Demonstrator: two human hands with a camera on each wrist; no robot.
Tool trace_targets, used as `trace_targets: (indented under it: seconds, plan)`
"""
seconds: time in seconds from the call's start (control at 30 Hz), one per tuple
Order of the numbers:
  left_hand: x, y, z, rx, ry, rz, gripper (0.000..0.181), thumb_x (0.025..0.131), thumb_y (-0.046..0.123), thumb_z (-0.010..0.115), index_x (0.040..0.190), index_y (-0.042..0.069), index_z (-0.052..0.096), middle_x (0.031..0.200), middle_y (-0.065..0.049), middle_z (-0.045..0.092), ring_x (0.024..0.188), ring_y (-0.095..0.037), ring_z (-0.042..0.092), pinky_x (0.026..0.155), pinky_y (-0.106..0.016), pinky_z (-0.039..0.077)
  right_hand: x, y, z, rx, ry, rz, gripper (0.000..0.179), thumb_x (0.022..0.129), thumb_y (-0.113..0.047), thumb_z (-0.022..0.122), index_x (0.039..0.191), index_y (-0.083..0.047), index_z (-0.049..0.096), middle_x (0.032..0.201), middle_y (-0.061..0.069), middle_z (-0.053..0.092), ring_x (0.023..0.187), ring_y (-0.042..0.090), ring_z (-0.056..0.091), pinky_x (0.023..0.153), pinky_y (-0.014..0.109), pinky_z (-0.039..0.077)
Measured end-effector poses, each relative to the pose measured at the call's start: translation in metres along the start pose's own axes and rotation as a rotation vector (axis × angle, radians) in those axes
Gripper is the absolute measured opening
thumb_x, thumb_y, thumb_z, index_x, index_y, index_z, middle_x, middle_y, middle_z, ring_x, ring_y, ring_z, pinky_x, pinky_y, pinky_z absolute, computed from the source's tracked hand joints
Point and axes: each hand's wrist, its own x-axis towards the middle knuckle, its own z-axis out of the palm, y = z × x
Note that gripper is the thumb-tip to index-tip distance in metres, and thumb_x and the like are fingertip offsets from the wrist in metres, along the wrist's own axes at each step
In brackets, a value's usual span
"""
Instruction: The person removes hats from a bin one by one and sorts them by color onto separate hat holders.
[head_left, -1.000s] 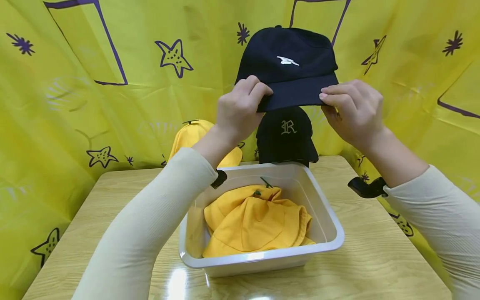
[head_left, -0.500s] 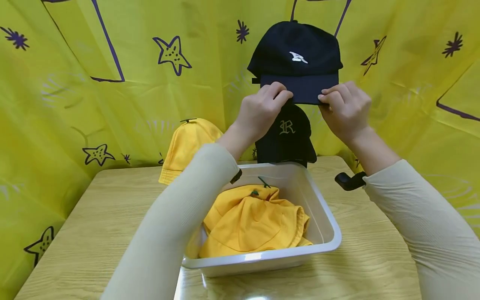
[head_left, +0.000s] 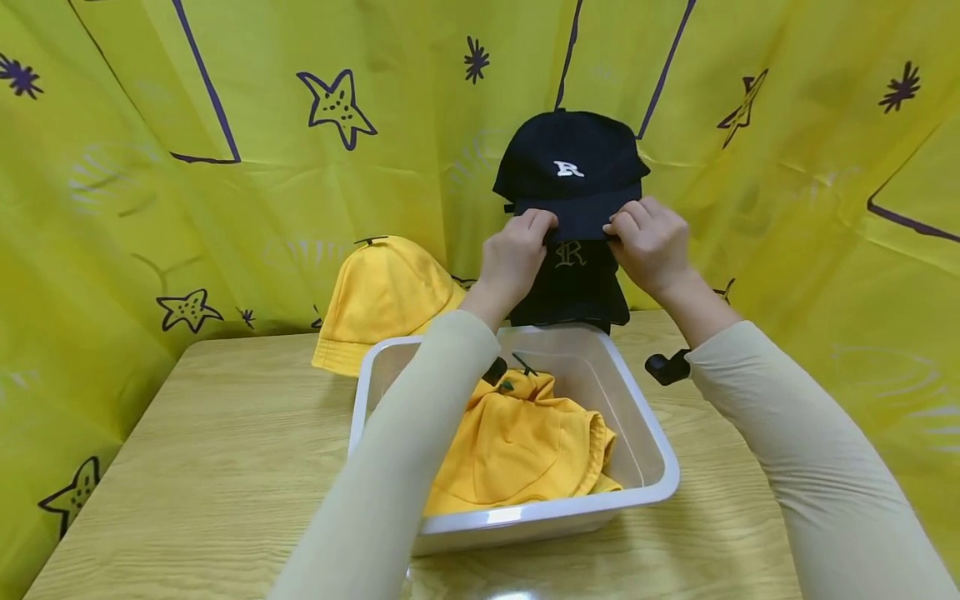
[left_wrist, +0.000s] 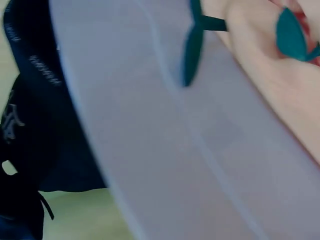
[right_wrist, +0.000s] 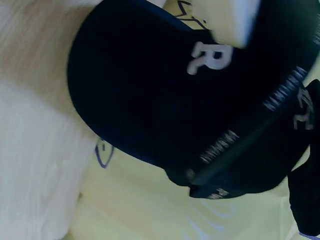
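A black baseball cap [head_left: 570, 154] with a small white R on its front is held up over the far side of the table. My left hand [head_left: 516, 257] pinches the left part of its brim, and my right hand [head_left: 651, 248] pinches the right part. Directly below and behind it is another black cap [head_left: 562, 296] with a gold R, its top overlapped by the held brim in the head view. In the right wrist view the held cap [right_wrist: 135, 85] shows its inner band, with lettering, close by.
A light plastic bin [head_left: 540, 535] stands mid-table with yellow cloth hats [head_left: 525, 450] inside, green leaf-like stems on top. Another yellow hat [head_left: 386, 296] sits behind the bin's left corner. A yellow curtain [head_left: 247, 200] with purple stars hangs behind the table [head_left: 225, 433].
Both hands first shifted the cap slightly right and up, tilting its front more toward me. Then they lowered it and moved it left, in front of the gold-R cap.
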Motion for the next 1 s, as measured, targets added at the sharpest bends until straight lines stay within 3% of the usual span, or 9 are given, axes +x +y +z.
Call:
trace_targets:
  seconds: [0.27, 0.43, 0.6, 0.8, 1.0]
  plan:
    - [-0.012, -0.001, 0.011, -0.026, -0.150, 0.018, 0.020, 0.094, 0.008, 0.055, 0.114, 0.011, 0.058, 0.108, -0.002, 0.066, 0.087, -0.017, 0.064, 0.058, -0.027, 0.054, -0.019, -0.005, -0.003, 0.055, -0.138, 0.042, 0.019, 0.072, 0.012, 0.064, 0.069, -0.001, 0.051, 0.065, 0.013, 0.055, 0.053, 0.031, 0.050, 0.042, 0.038, 0.040]
    - [-0.022, -0.002, 0.013, -0.015, -0.166, 0.073, 0.024, 0.093, 0.009, 0.057, 0.116, 0.012, 0.060, 0.108, -0.002, 0.066, 0.085, -0.018, 0.064, 0.059, -0.028, 0.055, -0.032, -0.009, -0.008, 0.106, -0.221, 0.056, 0.018, 0.068, 0.012, 0.064, 0.075, -0.001, 0.054, 0.070, 0.013, 0.059, 0.058, 0.031, 0.055, 0.043, 0.038, 0.043]
    - [-0.031, -0.005, 0.010, 0.053, -0.167, 0.147, 0.027, 0.091, 0.008, 0.059, 0.117, 0.015, 0.065, 0.108, -0.001, 0.065, 0.084, -0.017, 0.065, 0.061, -0.027, 0.055, -0.040, -0.016, -0.014, 0.140, -0.333, 0.054, 0.022, 0.070, 0.011, 0.068, 0.088, 0.001, 0.062, 0.083, 0.016, 0.065, 0.069, 0.034, 0.060, 0.051, 0.042, 0.051]
    - [-0.030, 0.002, 0.006, 0.104, -0.221, 0.226, 0.026, 0.093, 0.011, 0.056, 0.117, 0.015, 0.065, 0.104, -0.002, 0.064, 0.075, -0.015, 0.064, 0.060, -0.024, 0.055, -0.041, -0.018, -0.026, 0.137, -0.452, 0.148, 0.025, 0.074, 0.013, 0.064, 0.095, 0.000, 0.065, 0.092, 0.017, 0.067, 0.080, 0.037, 0.063, 0.064, 0.047, 0.054]
    - [-0.036, 0.010, 0.005, 0.138, -0.257, 0.302, 0.025, 0.096, 0.009, 0.052, 0.118, 0.013, 0.064, 0.101, -0.004, 0.064, 0.071, -0.015, 0.064, 0.060, -0.023, 0.055, -0.043, -0.022, -0.039, 0.185, -0.518, 0.195, 0.026, 0.073, 0.015, 0.061, 0.094, -0.001, 0.065, 0.090, 0.016, 0.067, 0.077, 0.036, 0.063, 0.061, 0.046, 0.052]
